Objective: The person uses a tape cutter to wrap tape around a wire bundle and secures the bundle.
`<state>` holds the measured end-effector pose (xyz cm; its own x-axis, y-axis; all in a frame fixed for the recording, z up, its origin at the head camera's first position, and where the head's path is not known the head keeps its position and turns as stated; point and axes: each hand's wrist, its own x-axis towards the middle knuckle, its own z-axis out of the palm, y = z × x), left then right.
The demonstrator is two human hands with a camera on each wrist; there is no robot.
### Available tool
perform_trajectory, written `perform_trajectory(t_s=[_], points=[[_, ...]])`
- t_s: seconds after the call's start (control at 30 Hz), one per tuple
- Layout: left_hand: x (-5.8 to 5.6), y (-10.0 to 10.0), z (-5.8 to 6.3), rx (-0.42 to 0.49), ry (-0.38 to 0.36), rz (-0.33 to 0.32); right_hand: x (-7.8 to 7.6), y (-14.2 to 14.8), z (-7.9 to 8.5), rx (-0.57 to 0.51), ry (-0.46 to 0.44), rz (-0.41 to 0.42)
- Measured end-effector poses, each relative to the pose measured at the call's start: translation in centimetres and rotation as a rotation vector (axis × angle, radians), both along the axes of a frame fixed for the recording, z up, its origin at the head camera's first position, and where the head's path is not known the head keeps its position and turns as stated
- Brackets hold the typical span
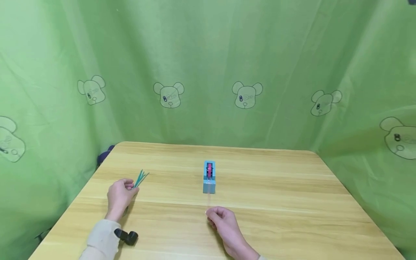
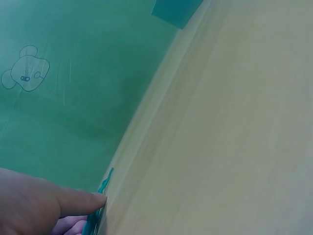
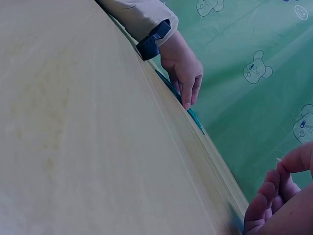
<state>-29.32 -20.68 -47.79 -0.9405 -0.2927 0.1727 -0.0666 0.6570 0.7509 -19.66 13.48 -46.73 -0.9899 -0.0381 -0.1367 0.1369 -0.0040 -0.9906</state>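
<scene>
My left hand (image 1: 121, 196) pinches a bundle of thin teal strips (image 1: 141, 178) low over the left side of the table; their splayed ends poke out beyond the fingers. The left wrist view shows part of the bundle (image 2: 93, 221) under the fingertips. A blue tape dispenser (image 1: 209, 186) with a pink-cored roll stands at the table's middle. From it a clear strip of tape (image 1: 208, 200) stretches toward me, its free end pinched between thumb and finger of my right hand (image 1: 224, 224). The right wrist view also shows both hands, the left one (image 3: 185, 71) on the teal bundle.
The wooden table (image 1: 276, 195) is bounded at the back and sides by a green curtain (image 1: 208, 122) with bear-head prints. A black wrist device (image 1: 127, 236) sticks out from the left sleeve. A dark purple object (image 1: 104, 155) shows beyond the table's left edge.
</scene>
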Motion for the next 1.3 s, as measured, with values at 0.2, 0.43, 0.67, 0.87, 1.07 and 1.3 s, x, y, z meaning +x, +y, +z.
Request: perform_trajectory(t_s=[0.2, 0.43, 0.67, 0.87, 1.07, 1.3], points=[[0.3, -0.4, -0.6, -0.016, -0.011, 0.027, 0.2, -0.3, -0.3, -0.005, -0.021, 0.015], [0.4, -0.4, -0.8, -0.082, 0.041, 0.031, 0.2, -0.2, -0.4, -0.003, -0.005, 0.02], [-0.3, -0.2, -0.4, -0.143, 0.057, 0.012, -0.1, 0.1, -0.3, 0.0, 0.003, 0.01], [-0.5, -0.5, -0.3, -0.155, 0.012, -0.011, -0.1, 0.1, -0.1, 0.003, 0.008, 0.009], [-0.5, -0.6, 0.0, -0.151, -0.034, -0.063, -0.1, 0.1, 0.0, 0.01, 0.01, 0.007], [-0.4, -0.5, 0.4, -0.191, -0.058, -0.097, -0.1, 0.0, -0.1, 0.01, 0.012, 0.011]])
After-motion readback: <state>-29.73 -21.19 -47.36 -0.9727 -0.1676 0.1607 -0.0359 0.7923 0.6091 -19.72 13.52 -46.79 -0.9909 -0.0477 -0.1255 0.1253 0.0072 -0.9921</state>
